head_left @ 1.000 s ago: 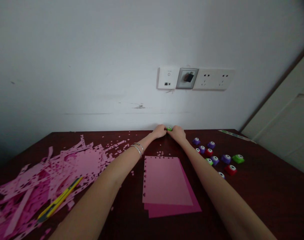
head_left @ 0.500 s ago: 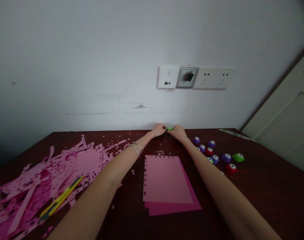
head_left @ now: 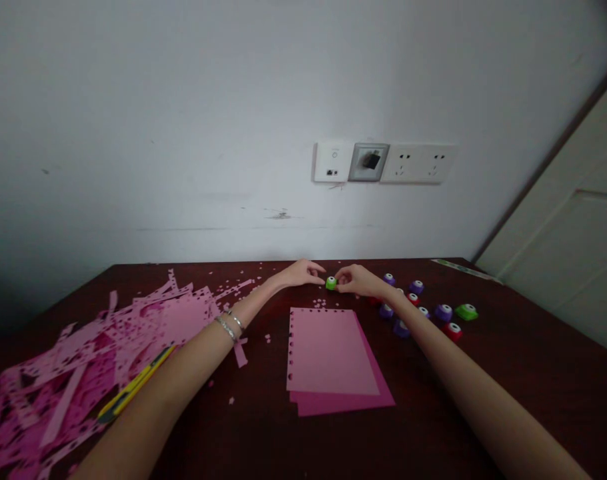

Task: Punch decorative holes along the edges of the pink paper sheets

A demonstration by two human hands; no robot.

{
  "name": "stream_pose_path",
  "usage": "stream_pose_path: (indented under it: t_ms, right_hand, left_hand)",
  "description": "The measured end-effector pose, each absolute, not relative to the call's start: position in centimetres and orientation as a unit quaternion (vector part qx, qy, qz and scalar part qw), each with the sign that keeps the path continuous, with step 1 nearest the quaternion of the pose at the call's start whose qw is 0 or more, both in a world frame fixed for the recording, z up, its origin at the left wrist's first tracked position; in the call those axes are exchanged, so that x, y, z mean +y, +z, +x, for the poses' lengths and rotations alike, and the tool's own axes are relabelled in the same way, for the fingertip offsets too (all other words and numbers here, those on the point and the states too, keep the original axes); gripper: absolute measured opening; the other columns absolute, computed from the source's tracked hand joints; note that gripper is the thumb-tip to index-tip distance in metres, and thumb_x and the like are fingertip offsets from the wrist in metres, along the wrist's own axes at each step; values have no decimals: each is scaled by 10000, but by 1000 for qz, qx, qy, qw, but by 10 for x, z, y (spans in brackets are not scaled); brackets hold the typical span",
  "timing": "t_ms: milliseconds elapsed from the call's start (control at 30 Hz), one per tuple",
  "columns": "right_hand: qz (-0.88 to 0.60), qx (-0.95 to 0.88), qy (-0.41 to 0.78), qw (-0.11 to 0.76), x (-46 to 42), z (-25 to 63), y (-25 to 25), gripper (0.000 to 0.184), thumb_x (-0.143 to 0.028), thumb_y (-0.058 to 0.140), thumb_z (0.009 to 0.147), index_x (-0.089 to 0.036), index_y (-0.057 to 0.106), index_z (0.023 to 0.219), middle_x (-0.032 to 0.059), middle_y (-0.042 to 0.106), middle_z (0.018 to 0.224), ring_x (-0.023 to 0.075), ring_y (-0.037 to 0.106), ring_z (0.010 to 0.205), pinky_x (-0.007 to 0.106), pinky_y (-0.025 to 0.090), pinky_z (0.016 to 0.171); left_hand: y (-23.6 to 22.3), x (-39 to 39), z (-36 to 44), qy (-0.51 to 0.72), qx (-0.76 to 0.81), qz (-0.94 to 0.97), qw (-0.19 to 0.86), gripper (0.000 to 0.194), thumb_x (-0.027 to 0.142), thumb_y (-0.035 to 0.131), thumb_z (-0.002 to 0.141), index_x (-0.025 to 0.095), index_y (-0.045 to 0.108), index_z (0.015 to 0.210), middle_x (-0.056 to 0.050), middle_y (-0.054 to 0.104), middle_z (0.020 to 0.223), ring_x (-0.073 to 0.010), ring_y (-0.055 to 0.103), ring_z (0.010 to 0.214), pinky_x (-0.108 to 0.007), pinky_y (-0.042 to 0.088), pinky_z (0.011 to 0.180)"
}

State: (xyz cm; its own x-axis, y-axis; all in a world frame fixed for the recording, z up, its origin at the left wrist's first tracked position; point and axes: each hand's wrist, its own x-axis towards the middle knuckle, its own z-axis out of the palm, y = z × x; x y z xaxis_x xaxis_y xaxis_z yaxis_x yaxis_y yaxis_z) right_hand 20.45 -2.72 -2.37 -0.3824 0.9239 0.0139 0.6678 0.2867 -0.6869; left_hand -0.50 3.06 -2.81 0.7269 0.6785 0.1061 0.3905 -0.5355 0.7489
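Near the far edge of the table, my right hand [head_left: 357,280] pinches a small green paper punch [head_left: 330,283] with a white and black button on top. On the punch's other side is my left hand [head_left: 302,273], thumb and fingers apart, with a small gap to the punch. Closer to me lie stacked pink sheets [head_left: 333,350], with punched holes along the top and left edges of the upper one. Small pink cutouts [head_left: 320,303] are scattered between the sheets and the punch.
Strewn across the left side is a heap of punched pink paper strips [head_left: 78,373], with a yellow utility knife [head_left: 136,385] on it. More punches, in purple, red and green [head_left: 466,311], stand to the right. A wall with sockets [head_left: 418,164] backs the table, and a ruler-like strip [head_left: 466,269] lies far right.
Both hands have drawn back from the wall, bringing the green punch nearer to me. My left hand has moved a little away from it and its fingers have spread.
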Motion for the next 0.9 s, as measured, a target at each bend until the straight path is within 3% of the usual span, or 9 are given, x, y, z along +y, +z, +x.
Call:
stream_pose_path:
  t_ms: [333, 900]
  right_hand:
    - [-463, -790, 362, 176, -48, 193, -24, 267, -242, 578, 671, -114, 646, 895, 12, 603, 648, 101, 507, 523, 174, 418, 380]
    - [-448, -809, 344, 163, -57, 196, -24, 271, -231, 568, 685, -90, 667, 894, -2, 582, 592, 97, 484, 509, 213, 385, 480]
  left_hand:
    - [-30, -10, -15, 184, 301, 886, 301, 349, 374, 676, 670, 157, 681, 943, -12, 616, 731, -107, 473, 621, -216, 323, 552]
    - [-31, -20, -12, 161, 300, 893, 296, 351, 410, 648, 683, 147, 671, 914, -17, 607, 719, -105, 502, 612, -212, 344, 548]
